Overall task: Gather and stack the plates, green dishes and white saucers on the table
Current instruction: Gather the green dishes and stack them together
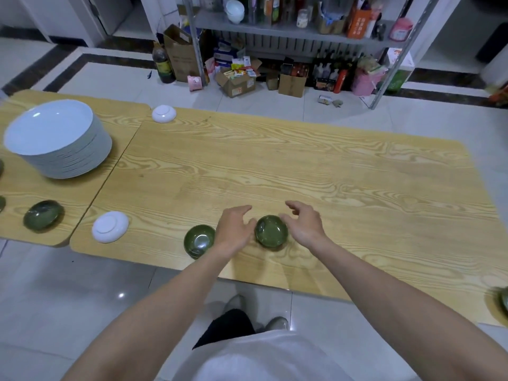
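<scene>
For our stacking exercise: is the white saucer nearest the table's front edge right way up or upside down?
Upside down. The white saucer shows its foot ring on top, with its rim down on the table.

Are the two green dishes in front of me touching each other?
Apart. The head view shows the left hand lying between the left green dish and the right green dish.

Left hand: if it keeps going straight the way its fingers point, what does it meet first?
Probably nothing: the left hand points across bare table toward the far edge. The green dish sits to its right, beside that line, though depth is unclear.
</scene>
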Motion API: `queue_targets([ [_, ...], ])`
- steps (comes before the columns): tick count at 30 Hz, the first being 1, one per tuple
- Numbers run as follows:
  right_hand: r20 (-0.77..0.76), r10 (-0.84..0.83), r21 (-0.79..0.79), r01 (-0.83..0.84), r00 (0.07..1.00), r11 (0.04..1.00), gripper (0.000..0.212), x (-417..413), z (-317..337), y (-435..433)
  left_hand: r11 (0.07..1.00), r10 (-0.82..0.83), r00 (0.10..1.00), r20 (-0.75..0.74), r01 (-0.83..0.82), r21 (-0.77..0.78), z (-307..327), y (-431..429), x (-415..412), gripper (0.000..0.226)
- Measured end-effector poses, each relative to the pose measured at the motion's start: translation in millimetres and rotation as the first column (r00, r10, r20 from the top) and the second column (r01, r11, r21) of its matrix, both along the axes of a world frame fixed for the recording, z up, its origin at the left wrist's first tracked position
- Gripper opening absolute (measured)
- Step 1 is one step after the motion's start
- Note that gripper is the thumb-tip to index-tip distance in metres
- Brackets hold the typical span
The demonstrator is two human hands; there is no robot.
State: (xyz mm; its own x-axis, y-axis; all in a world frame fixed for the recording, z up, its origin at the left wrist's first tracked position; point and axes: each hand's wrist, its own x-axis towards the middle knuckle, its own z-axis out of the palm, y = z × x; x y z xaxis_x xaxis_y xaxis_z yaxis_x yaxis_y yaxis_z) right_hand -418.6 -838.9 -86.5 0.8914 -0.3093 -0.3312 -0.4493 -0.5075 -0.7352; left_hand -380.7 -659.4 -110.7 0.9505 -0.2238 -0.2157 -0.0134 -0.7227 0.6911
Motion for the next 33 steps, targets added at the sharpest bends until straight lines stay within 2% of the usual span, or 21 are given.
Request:
queue_targets([
  [1,-0.009,0.184,-0.128,-0.184,0.983,0.975,0.053,5,9,2,0.989,-0.099,0.993,0.071,0.091,0.119,8,6,1,0.051],
  [3,-0.091,0.455,-0.377,-0.454,0.886,0.808,0.064,14,23,10,0.924,-0.233,0.962,0.144,0.173,0.341,23,19,5,0.061],
  [5,-0.156,0.58,-0.518,-0.566,0.799,0.641,0.07,22,32,24,0.872,-0.271,0.948,0.167,0.169,0.46,36,36,8,0.064],
  [7,-0.184,0.621,-0.558,-0.601,0.762,0.572,0.072,27,40,43,0.845,-0.263,0.948,0.178,0.138,0.517,48,52,11,0.064],
  [12,-0.192,0.658,-0.607,-0.616,0.728,0.503,0.072,38,54,94,0.821,-0.225,0.948,0.227,0.059,0.567,66,95,16,0.062],
  [20,-0.148,0.716,-0.666,-0.604,0.682,0.438,0.072,52,73,193,0.831,-0.127,0.944,0.304,-0.066,0.552,82,197,13,0.06],
  [33,-0.146,0.805,-0.685,-0.646,0.574,0.336,0.068,60,78,363,0.801,0.022,0.944,0.329,-0.214,0.559,78,359,-8,0.06],
])
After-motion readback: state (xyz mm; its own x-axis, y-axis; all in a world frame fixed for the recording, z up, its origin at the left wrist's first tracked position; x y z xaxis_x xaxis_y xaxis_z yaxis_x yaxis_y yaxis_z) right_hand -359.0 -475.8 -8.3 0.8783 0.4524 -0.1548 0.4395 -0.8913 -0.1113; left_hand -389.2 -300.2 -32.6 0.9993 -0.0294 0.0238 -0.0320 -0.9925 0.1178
